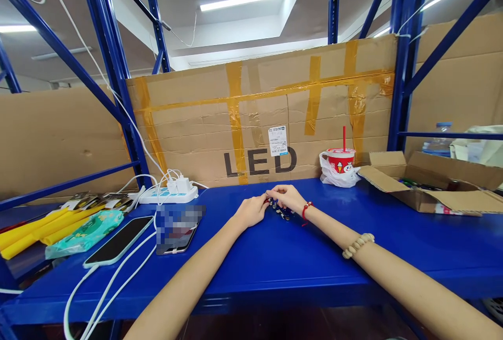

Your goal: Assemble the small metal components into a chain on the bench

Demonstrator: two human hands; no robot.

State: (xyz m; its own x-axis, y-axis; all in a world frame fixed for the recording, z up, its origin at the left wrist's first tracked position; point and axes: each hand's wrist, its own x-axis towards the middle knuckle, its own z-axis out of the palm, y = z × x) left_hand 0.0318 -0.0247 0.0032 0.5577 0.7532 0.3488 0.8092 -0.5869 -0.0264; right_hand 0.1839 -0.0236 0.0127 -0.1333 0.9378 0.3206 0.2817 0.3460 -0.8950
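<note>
Both hands meet mid-table: left hand (251, 210) and right hand (288, 197), fingers curled, pinching a small dark beaded cluster (281, 211) on the blue table (275, 261).

Two phones (118, 242) lie on the table (275, 261) left of the hands, a power strip (168, 193) behind them. A cup (340, 161) stands right of the hands before the cardboard wall (259, 114), an open box (432, 183) further right
</note>
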